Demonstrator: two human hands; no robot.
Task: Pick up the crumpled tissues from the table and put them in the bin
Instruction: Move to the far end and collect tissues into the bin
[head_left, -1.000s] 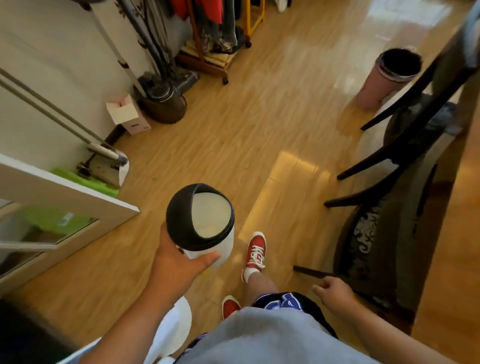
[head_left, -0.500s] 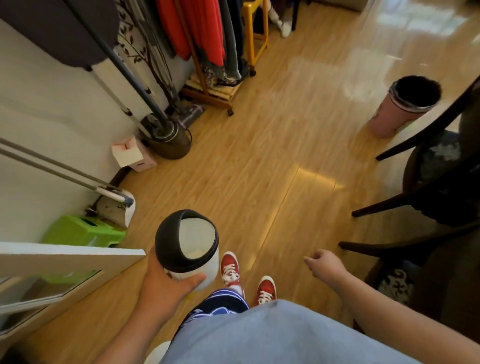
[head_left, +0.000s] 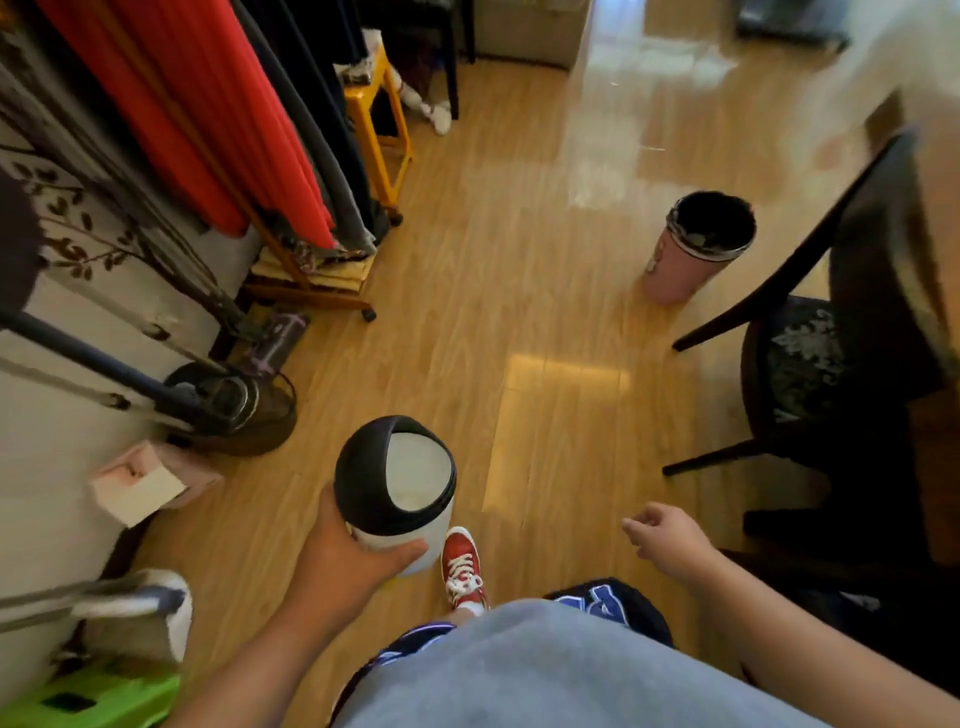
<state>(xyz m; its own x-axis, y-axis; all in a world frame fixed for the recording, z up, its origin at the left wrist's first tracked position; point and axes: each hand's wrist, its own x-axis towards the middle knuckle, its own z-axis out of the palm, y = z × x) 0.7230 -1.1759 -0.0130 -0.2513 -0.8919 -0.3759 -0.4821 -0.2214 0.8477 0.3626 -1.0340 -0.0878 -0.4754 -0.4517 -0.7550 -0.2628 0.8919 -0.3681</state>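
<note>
The left hand (head_left: 343, 564) gripped the small bin (head_left: 397, 483), fingers wrapped round its white wall. Right of the bin, the right hand (head_left: 667, 535) hung loosely curled, empty. No tissues showed. Beyond, a pink bin (head_left: 696, 249) stood; the one-handed hold could slip mid-stride.

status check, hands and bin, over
Left hand gripping small white bin. Right hand empty, loosely curled. No tissues in view. Pink bin ahead, chair right.

open floor (head_left: 519, 291) ahead; chair (head_left: 810, 364) right, probably clothes rack (head_left: 291, 249) left.
</note>
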